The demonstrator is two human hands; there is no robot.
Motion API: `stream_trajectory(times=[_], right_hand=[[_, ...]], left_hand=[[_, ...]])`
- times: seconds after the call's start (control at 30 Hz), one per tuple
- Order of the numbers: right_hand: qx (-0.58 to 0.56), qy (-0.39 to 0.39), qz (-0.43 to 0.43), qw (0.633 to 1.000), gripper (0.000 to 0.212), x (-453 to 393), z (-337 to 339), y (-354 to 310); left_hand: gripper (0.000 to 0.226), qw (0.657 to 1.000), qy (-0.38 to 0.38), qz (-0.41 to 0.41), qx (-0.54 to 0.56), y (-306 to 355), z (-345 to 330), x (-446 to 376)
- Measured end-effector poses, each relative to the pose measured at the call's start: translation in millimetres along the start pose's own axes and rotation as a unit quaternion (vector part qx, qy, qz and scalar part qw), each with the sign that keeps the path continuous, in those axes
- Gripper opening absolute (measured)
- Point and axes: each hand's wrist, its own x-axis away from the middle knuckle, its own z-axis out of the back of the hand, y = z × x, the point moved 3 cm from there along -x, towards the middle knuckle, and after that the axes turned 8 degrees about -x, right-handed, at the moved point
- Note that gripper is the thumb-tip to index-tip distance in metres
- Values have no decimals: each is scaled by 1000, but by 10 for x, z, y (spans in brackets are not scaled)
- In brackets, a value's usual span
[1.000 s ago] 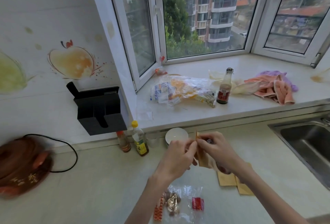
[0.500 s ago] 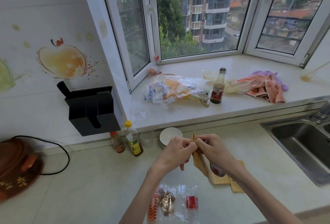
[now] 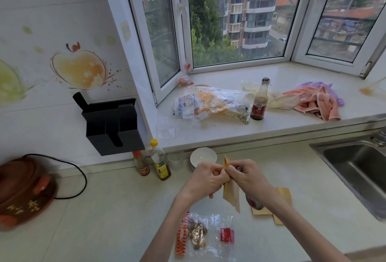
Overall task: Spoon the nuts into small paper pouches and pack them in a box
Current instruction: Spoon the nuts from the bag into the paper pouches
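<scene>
Both hands meet above the counter and pinch the top of one brown paper pouch – the left hand with fingers curled tight on its left edge, the right hand with fingers curled on the right edge, the two hands touching at the knuckles. The pouch hangs down from the pinch, tilted, its top corner poking up between the hands; whether it is open at the mouth cannot be told. Something red and rounded shows under the right wrist, too hidden to name. More flat pouches lie on the counter just beyond the right forearm. Near the front edge, between the forearms, lies a clear plastic bag holding nuts – with an orange netted strip along its left side and a small red packet inside. A white bowl stands just behind the hands; what it holds cannot be seen. Two small bottles stand to its left under a black wall holder. On the sill lie a crumpled plastic bag, a dark sauce bottle and a pink cloth. A steel sink sits at the right, a brown pot at the left
</scene>
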Motion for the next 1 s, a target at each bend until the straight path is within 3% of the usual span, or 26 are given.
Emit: stream_trajectory(times=[0.37, 0.5, 0.6, 0.73, 0.93, 1.0], right_hand=[[-57, -6, -41, 998, 48, 28, 43, 131], [104, 15, 3, 994, 35, 39, 120, 108], [210, 34, 23, 977, 38, 33, 205, 82], [200, 58, 12, 978, 35, -5, 213, 37], [156, 16, 5, 988, 34, 99, 204, 81], [183, 16, 8, 983, 34, 109, 173, 94]], left_hand=[[32, 997, 18, 31, 72, -63, -134, 35], [27, 998, 48, 1, -47, -22, -87, -22], [34, 985, 90, -14, -147, -48, 16, -62], [31, 966, 123, -31, -227, 21, -74, -91], [23, 998, -46, 39, -28, 28, -223, -29], [27, 997, -44, 55, -25, 26, -232, -16]])
